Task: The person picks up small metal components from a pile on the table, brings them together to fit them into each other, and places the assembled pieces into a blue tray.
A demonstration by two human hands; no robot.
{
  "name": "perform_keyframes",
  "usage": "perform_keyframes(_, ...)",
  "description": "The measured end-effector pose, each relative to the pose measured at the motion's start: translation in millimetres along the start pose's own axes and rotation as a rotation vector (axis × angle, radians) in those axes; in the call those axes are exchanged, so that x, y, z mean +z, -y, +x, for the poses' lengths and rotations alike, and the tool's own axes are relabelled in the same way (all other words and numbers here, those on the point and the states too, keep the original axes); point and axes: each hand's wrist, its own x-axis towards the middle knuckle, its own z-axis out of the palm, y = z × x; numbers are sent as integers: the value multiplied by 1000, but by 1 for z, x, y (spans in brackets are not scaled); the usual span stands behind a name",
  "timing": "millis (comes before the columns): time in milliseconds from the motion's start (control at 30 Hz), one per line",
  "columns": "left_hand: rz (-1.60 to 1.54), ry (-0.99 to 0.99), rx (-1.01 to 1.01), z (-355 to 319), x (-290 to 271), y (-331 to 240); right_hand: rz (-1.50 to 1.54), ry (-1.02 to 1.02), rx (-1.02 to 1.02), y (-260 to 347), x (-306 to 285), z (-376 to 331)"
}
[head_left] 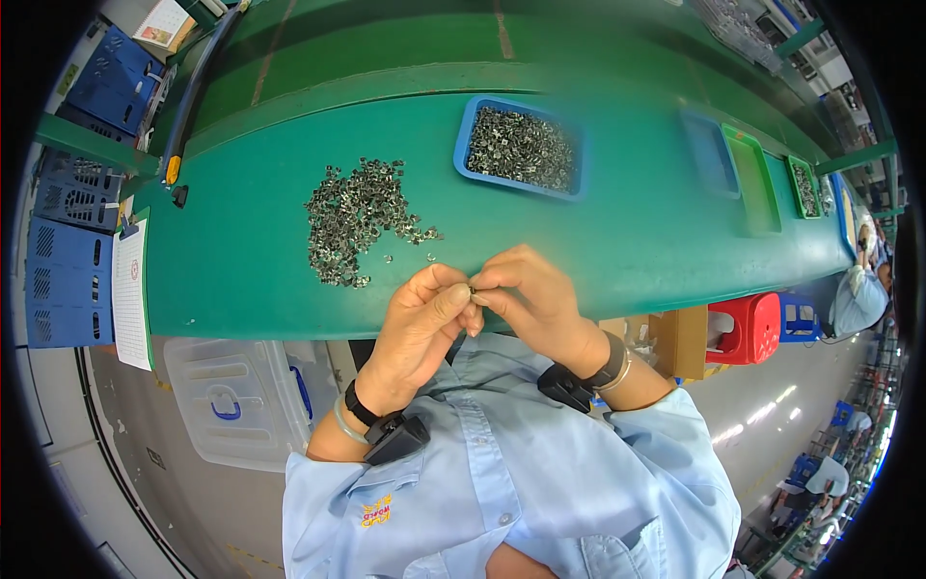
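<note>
My left hand and my right hand meet at the near edge of the green table, fingertips pinched together. Between them is a small dark metal piece, mostly covered by the fingers. Beyond my left hand lies a loose pile of small shiny metal parts, with a few strays trailing toward my hands. Farther back, a blue tray holds a heap of similar metal parts.
To the right on the table are a pale blue tray, a green tray and a small green tray of parts. Blue crates and a clipboard stand left. A clear lidded box and red stool flank me.
</note>
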Motion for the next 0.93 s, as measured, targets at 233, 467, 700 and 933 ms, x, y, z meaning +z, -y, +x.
perform_keyframes(233, 23, 1, -29, -2, 9, -9, -60, 32, -87, -2, -7, 4)
perform_keyframes(467, -43, 36, -49, -6, 10, -5, 43, 19, -79, 4, -7, 6)
perform_keyframes(700, -47, 51, -54, -8, 10, -10, 39, 57, -107, 6, -7, 8)
perform_keyframes(933, 25, 34, -57, -9, 11, -14, 19, 88, -97, 5, -6, 8)
